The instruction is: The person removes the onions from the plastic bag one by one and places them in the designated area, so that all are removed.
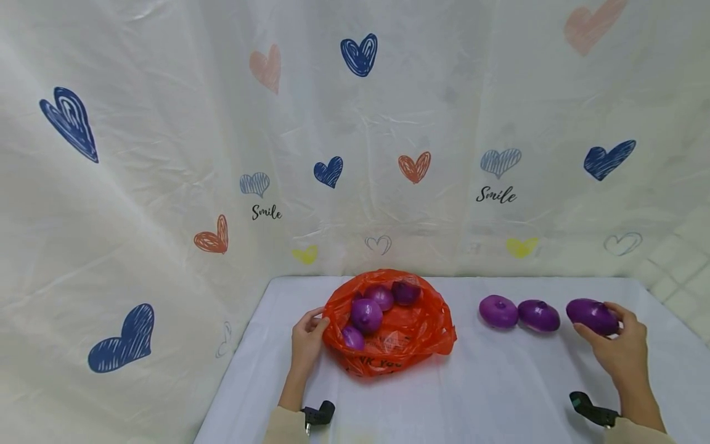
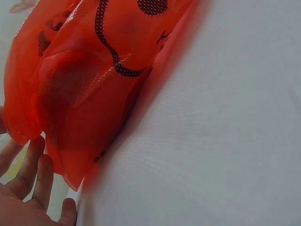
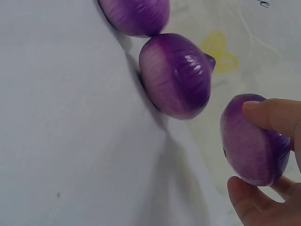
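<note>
An orange plastic bag [image 1: 399, 339] lies open on the white table [image 1: 499, 382] with several purple onions [image 1: 366, 314] inside. My left hand [image 1: 320, 319] pinches the bag's left rim; in the left wrist view its fingers [image 2: 40, 172] lie against the orange bag [image 2: 89, 84]. Right of the bag, two purple onions [image 1: 498, 310] [image 1: 539, 315] sit side by side on the cloth. My right hand [image 1: 596, 322] grips a third purple onion [image 1: 588, 311] at the right end of that row. In the right wrist view the held onion [image 3: 256, 141] is close beside its neighbour [image 3: 176, 75].
A white plastic sheet [image 1: 355, 154] printed with hearts and "Smile" hangs behind and to the left of the table. The table's back edge runs just behind the bag and the onions. Tiled floor [image 1: 688, 265] shows at the far right.
</note>
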`<control>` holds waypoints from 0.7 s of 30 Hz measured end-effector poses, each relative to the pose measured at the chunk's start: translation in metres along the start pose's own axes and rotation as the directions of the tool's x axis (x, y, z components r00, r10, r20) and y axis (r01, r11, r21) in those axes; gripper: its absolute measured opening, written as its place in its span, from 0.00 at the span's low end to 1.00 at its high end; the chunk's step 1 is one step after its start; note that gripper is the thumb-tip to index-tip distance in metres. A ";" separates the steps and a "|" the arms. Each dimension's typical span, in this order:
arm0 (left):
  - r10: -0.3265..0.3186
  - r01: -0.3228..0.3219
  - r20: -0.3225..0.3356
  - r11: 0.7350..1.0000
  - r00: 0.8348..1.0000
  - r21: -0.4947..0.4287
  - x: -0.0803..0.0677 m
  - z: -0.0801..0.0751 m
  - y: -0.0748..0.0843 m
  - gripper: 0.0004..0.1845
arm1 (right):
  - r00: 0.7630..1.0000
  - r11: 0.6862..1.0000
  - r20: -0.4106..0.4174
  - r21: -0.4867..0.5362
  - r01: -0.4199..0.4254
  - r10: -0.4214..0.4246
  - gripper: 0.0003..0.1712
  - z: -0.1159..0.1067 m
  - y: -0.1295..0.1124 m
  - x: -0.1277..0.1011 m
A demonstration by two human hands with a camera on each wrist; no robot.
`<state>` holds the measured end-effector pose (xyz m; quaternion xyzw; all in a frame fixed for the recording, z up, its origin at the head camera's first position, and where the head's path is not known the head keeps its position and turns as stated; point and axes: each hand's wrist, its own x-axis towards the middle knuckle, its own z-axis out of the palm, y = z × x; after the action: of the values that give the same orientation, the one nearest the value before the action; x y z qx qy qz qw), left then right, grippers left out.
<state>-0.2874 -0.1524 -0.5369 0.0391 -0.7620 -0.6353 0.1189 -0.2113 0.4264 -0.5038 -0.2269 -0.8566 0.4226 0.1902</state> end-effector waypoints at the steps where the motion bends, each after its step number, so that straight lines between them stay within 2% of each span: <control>1: -0.002 0.002 0.001 1.000 1.000 0.000 0.000 0.000 0.000 0.15 | 1.000 1.000 0.004 -0.007 -0.005 0.005 0.52 0.001 0.002 0.000; 8: -0.016 0.016 0.001 1.000 1.000 -0.002 0.000 0.001 0.001 0.15 | 0.997 0.999 0.063 -0.019 -0.044 0.045 0.52 0.005 0.014 0.003; 21: -0.017 0.017 0.003 1.000 1.000 0.007 0.001 0.001 0.001 0.15 | 0.991 0.997 0.107 -0.028 -0.072 0.075 0.53 0.013 0.029 0.009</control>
<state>-0.2879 -0.1518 -0.5355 0.0452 -0.7641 -0.6337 0.1121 -0.2188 0.4393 -0.5336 -0.2373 -0.8618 0.4306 0.1251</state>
